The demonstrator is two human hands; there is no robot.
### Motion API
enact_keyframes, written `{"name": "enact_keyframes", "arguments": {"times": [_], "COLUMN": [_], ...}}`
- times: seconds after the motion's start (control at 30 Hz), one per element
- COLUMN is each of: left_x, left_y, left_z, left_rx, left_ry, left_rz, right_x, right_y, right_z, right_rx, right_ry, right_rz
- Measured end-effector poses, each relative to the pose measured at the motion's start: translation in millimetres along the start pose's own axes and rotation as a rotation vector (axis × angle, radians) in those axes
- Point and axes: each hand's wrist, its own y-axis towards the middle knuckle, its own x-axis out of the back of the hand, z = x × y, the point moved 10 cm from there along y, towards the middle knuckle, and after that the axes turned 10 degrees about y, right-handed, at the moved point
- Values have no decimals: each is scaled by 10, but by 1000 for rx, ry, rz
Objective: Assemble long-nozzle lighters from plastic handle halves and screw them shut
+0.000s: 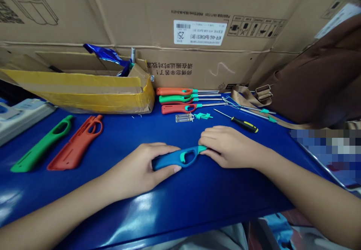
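A blue utility lighter [168,159] with a teal trigger lies across the middle of the table. My left hand [138,169] is wrapped round its handle, thumb along the near side. At the other end, my right hand [232,146] pinches the teal collar [202,150]; any metal tube beyond it is hidden by the fingers. Beyond the hands lie small clear fuel tanks [184,118], teal plastic pieces [203,116] and a black-and-yellow screwdriver [244,125]. To the left rest a green handle shell [42,144] and red handle shells [75,144].
Several orange, green and red lighters [176,91] lie stacked at the back. Metal tubes with teal collars [256,113] are beside a tan strap [244,93] and brown bag [316,76]. A yellow-taped carton [96,95] stands back left, before a large cardboard wall [135,12].
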Motion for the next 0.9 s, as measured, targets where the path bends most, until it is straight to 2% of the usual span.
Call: {"name": "enact_keyframes", "arguments": {"times": [0.13,0.3,0.67,0.8,0.9], "left_x": [70,156,162,176,172], "left_y": [-15,-2,6,11,13], "left_z": [41,142,135,114,117], "left_rx": [-25,0,-26,-49,-55], "left_ry": [154,200,214,229,242], "left_rz": [-35,-100,-140,-154,-160], "right_x": [63,211,169,276,458], "right_y": [-63,-185,-195,-193,-294], "right_z": [-279,-584,-482,-545,-793], "right_rx": [-128,-270,-258,-265,-432], "right_ry": [-5,-53,130,112,-94], "right_rz": [56,55,90,5,-128]}}
